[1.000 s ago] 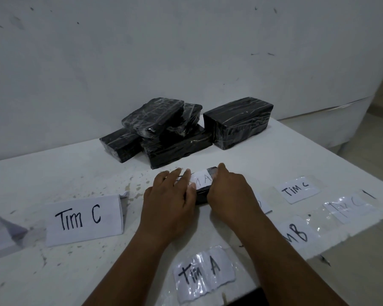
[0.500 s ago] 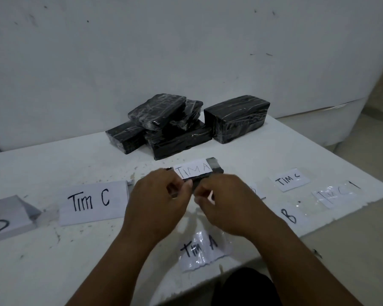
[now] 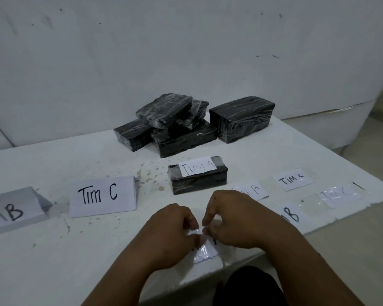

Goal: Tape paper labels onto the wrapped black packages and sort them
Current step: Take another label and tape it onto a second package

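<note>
Fingers (image 3: 205,221) of both hands curl down and pinch a small paper label (image 3: 205,250) sheathed in clear tape, lying at the near edge of the white counter (image 3: 53,250); the left hand (image 3: 170,235) and right hand (image 3: 241,219) meet over it and hide most of its writing. Just beyond them sits a wrapped black package (image 3: 198,180) already labelled "TIM A", apart from the pile of black packages (image 3: 179,127) by the wall. Left stand folded cards (image 3: 102,196) reading "Tim C" and "B"; right lie taped slips (image 3: 293,180) marked "Tim C" and "B", near the counter's right edge.
</note>
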